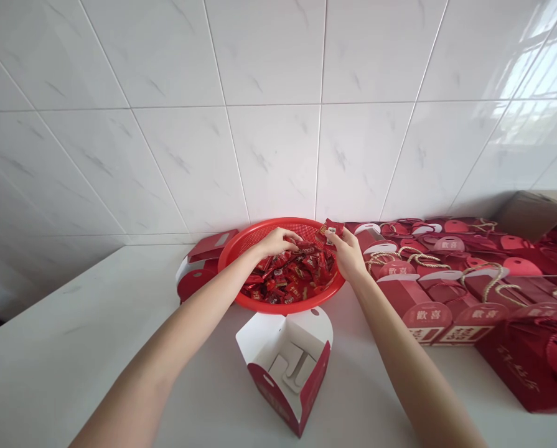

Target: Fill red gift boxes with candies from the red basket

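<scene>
A red plastic basket (285, 307) holds a pile of red-wrapped candies (290, 274). My left hand (278, 241) reaches over the pile from the left, its fingers curled at the candies; what lies between the fingertips is too small to make out. My right hand (345, 249) is at the basket's right rim, closed on red candy packets (333, 228) held up above the rim. In front of the basket stands an open red box (282, 386) with a white inside; only its folded bottom flaps show within.
Rows of closed red gift boxes (427, 311) with rope handles stand on the right. A dark red box (525, 367) sits nearer. Red folded boxes (196, 280) lie left of the basket. A cardboard box (534, 214) is at the back right, against the tiled wall (273, 162).
</scene>
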`<action>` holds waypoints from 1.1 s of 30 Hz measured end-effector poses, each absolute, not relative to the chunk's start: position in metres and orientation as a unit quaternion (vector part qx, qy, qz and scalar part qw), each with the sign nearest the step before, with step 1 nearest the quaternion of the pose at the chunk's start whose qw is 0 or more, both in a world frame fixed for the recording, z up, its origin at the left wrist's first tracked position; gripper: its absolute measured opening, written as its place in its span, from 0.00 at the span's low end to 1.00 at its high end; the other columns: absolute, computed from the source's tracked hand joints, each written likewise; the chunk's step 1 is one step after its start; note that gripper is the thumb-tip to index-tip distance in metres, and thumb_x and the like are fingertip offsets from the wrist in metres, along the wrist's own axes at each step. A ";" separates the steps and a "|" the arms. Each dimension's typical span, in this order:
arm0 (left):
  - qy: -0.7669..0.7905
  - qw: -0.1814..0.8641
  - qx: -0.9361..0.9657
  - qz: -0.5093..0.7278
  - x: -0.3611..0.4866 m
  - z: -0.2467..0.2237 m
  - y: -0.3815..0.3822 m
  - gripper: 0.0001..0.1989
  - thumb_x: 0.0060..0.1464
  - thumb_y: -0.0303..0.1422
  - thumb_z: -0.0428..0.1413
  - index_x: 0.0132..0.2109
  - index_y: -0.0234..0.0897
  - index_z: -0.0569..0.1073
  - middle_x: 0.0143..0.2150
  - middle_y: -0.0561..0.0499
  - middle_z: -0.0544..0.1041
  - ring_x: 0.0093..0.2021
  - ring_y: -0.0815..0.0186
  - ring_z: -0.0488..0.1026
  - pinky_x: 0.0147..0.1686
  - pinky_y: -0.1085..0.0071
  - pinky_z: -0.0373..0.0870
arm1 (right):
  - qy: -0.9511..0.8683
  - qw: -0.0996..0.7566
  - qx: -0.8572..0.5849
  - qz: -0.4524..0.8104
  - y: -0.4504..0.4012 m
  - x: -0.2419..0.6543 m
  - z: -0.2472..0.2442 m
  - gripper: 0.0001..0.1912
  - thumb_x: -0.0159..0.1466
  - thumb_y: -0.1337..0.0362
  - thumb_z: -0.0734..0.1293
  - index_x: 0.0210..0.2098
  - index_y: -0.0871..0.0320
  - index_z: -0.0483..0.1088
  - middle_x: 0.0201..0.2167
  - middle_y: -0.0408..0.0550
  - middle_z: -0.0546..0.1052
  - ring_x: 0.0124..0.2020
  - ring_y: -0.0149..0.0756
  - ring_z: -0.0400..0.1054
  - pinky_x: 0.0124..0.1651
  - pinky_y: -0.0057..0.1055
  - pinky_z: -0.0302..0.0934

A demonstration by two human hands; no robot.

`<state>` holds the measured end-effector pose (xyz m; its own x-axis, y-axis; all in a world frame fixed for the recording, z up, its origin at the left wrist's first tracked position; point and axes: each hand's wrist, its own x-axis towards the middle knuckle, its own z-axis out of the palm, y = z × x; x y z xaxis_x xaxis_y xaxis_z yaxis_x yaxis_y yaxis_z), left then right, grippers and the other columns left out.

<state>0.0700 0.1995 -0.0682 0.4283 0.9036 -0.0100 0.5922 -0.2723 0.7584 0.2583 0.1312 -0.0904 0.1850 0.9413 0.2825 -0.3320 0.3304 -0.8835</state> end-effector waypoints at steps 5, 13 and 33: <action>0.509 0.357 0.743 0.247 0.068 -0.072 0.202 0.14 0.49 0.27 0.62 0.44 0.36 0.81 0.48 0.47 0.82 0.47 0.59 0.77 0.46 0.66 0.73 | -0.432 0.692 -0.339 0.468 0.130 0.257 -0.089 0.14 0.51 0.56 0.75 0.33 0.55 0.74 0.32 0.43 0.80 0.39 0.40 0.75 0.47 0.38 0.69; 0.478 0.384 0.731 0.301 0.067 -0.072 0.205 0.19 0.45 0.35 0.68 0.45 0.34 0.80 0.50 0.43 0.81 0.51 0.55 0.76 0.51 0.61 0.72 | -0.418 0.685 -0.340 0.490 0.127 0.257 -0.087 0.14 0.50 0.56 0.75 0.33 0.55 0.74 0.33 0.44 0.81 0.40 0.41 0.76 0.48 0.39 0.70; 0.403 0.350 0.813 0.232 0.076 -0.071 0.197 0.17 0.59 0.41 0.55 0.50 0.35 0.77 0.47 0.45 0.82 0.47 0.59 0.79 0.50 0.63 0.72 | -0.402 0.700 -0.338 0.484 0.132 0.257 -0.090 0.12 0.49 0.58 0.75 0.30 0.55 0.74 0.29 0.42 0.81 0.34 0.39 0.76 0.42 0.36 0.71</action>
<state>0.0764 0.1970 -0.0710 0.5682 0.8174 0.0955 0.4926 -0.4308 0.7562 0.2571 0.1316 -0.0899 0.2087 0.9491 0.2359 -0.4048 0.3034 -0.8626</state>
